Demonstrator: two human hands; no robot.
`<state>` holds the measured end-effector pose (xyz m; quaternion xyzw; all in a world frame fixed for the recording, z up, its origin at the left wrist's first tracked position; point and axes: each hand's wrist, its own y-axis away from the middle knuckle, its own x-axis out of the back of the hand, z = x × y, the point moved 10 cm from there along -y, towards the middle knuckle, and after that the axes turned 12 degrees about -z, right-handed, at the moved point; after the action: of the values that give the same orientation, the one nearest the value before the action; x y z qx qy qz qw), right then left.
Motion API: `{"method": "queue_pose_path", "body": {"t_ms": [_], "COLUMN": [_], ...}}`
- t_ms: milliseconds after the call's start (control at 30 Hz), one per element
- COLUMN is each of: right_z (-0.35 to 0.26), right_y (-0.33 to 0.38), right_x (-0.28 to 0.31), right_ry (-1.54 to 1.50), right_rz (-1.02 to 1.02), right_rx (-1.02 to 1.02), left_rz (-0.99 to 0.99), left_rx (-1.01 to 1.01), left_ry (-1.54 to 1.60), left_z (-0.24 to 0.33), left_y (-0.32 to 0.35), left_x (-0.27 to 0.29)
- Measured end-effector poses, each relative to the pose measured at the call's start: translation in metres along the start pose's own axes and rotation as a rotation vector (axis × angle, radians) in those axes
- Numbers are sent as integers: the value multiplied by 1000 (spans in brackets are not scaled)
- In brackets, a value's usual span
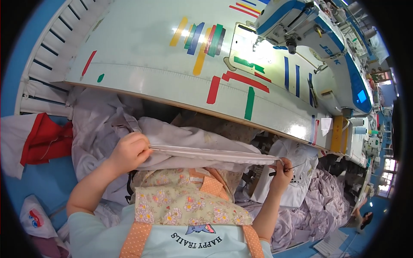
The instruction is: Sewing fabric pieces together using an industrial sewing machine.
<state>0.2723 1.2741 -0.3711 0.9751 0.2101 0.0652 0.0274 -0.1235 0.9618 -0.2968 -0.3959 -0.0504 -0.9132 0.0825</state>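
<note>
A pale, narrow folded fabric edge (211, 154) is stretched nearly straight across my lap, in front of the table. My left hand (130, 150) is closed, pinching its left end between thumb and fingers. At the other end, my right hand (282, 174) is closed on the strip too. A thin dark tool (272, 174), perhaps thread snips, pokes out on both sides of that hand; its exact kind is unclear. The rest of the pale grey cloth (185, 131) hangs in loose folds below the strip and under the table edge.
Ahead stands a sewing table (142, 51) with coloured tape strips and a printed ruler line. A white and blue sewing machine (340, 56) occupies its right side, lamp lit. Crumpled lilac cloth (318, 206) is heaped at right. Red and white fabric (47, 139) lies at left.
</note>
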Motion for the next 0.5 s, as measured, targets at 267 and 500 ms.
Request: {"method": "queue_pose_path", "body": {"t_ms": [267,500], "right_z": [-47,-159], "right_y": [16,2], "right_x": [-6,104], "right_ry": [-5,130], "right_rz": [50,256], "right_rx": [84,262], "left_rz": [41,-83], "left_rx": [-70,-261], "left_ry": [-163,78], "left_z": [52,131], "left_y": [-38,-103], "left_x": [45,61]}}
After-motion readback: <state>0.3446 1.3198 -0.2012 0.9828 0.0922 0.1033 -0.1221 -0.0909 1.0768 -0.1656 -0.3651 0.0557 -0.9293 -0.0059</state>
